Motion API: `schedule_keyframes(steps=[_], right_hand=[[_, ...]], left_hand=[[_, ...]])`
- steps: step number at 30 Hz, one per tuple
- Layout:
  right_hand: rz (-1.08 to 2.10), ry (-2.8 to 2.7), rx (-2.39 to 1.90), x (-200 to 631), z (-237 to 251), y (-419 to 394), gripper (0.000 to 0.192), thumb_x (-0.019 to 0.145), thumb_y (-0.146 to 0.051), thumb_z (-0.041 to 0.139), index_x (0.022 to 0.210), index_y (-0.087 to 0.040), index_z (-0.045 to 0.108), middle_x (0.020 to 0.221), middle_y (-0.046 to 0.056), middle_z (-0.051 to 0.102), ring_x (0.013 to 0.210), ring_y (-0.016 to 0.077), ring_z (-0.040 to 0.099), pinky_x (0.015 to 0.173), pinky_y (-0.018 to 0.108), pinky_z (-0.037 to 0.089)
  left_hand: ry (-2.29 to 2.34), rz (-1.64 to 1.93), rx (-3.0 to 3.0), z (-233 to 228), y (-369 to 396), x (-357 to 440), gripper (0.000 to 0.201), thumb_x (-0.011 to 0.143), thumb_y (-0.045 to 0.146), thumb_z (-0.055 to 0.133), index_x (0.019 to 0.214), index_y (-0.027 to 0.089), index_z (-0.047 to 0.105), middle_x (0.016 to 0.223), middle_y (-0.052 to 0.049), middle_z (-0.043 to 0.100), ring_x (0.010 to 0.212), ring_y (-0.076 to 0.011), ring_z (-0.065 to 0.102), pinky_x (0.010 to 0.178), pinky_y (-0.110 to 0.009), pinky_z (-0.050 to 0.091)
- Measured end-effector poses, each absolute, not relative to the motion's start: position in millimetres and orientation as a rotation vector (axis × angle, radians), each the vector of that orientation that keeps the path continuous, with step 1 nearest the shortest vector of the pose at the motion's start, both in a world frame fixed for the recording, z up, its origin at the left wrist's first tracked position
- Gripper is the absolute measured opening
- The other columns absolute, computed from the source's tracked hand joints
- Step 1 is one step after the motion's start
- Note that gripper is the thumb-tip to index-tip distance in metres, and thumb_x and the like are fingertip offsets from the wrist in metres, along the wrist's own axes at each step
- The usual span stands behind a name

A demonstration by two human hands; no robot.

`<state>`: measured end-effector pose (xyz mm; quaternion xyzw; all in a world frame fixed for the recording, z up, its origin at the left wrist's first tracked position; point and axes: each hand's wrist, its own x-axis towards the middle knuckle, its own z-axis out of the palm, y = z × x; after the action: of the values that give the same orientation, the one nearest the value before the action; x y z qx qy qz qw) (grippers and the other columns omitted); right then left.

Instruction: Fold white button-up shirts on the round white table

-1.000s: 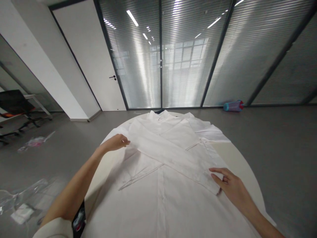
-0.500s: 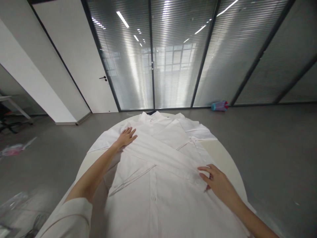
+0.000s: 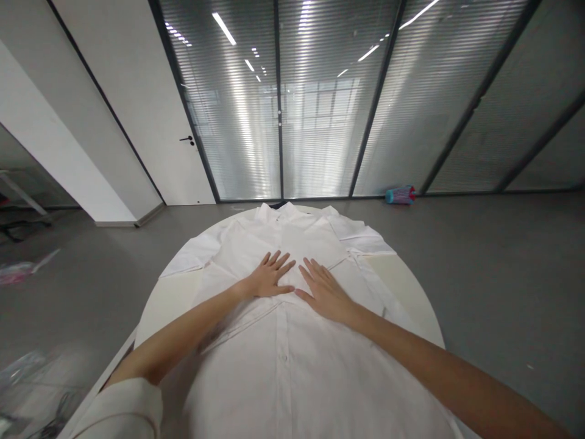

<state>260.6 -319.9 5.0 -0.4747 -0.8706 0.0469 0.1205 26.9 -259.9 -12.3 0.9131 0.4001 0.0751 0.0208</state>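
Note:
A white button-up shirt (image 3: 283, 378) lies spread over the round table (image 3: 411, 292), its collar at the far edge. Its sleeves appear folded across the front, with sleeve edges showing on both sides of the middle. My left hand (image 3: 273, 277) rests flat on the cloth just left of the button line, fingers spread. Close beside it on the right, my right hand (image 3: 324, 289) also lies flat on the cloth, fingers stretched out. The two thumbs almost meet. Neither hand grips the fabric.
Beyond the table stands a glass partition with blinds (image 3: 315, 140), with a white door (image 3: 150, 110) to its left. A blue and pink object (image 3: 400, 195) lies on the floor by the glass. Clear plastic (image 3: 22, 369) and cables (image 3: 57, 421) are on the floor at lower left.
My left hand has slid right and nearer, from the shirt's left shoulder area to the middle. My right hand has moved left and away from me, from the right side, and flattened out.

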Motion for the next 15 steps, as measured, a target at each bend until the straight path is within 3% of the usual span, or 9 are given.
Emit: schedule_keyframes(steps=[7, 11, 13, 15], right_hand=[[0.108, -2.541, -1.48, 283, -22, -335, 0.085, 0.096, -0.07, 0.024, 0.156, -0.01, 0.031, 0.163, 0.017, 0.02, 0.152, 0.0292, 0.016, 0.123, 0.05, 0.018], [0.135, -2.545, -1.519, 300, -20, -347, 0.084, 0.096, -0.07, 0.025, 0.157, -0.012, 0.029, 0.163, 0.016, 0.021, 0.152, 0.0283, 0.016, 0.123, 0.049, 0.018], [0.133, -2.545, -1.511, 305, -21, -351, 0.084, 0.096, -0.07, 0.026, 0.158, -0.012, 0.028, 0.163, 0.016, 0.022, 0.152, 0.0285, 0.016, 0.124, 0.05, 0.017], [0.128, -2.551, -1.509, 307, -23, -354, 0.085, 0.096, -0.07, 0.027, 0.158, -0.012, 0.028, 0.163, 0.016, 0.021, 0.152, 0.0288, 0.015, 0.124, 0.05, 0.016]], left_hand=[[1.241, 0.194, 2.829, -20, -261, 26, 0.092, 0.085, 0.078, 0.047, 0.159, 0.031, 0.019, 0.165, -0.009, 0.016, 0.152, -0.037, 0.01, 0.121, -0.059, 0.01], [1.264, 0.206, 2.777, -13, -249, 12, 0.08, 0.09, 0.072, 0.044, 0.158, 0.036, 0.022, 0.165, -0.002, 0.021, 0.152, -0.0274, 0.018, 0.123, -0.045, 0.016], [1.396, 0.227, 2.716, -9, -237, -14, 0.067, 0.098, 0.063, 0.036, 0.157, 0.032, 0.028, 0.163, -0.003, 0.025, 0.151, -0.0261, 0.021, 0.122, -0.043, 0.019], [1.591, 0.252, 2.653, -6, -223, -49, 0.064, 0.101, 0.056, 0.033, 0.155, 0.023, 0.035, 0.162, -0.011, 0.028, 0.151, -0.0322, 0.02, 0.121, -0.053, 0.016]])
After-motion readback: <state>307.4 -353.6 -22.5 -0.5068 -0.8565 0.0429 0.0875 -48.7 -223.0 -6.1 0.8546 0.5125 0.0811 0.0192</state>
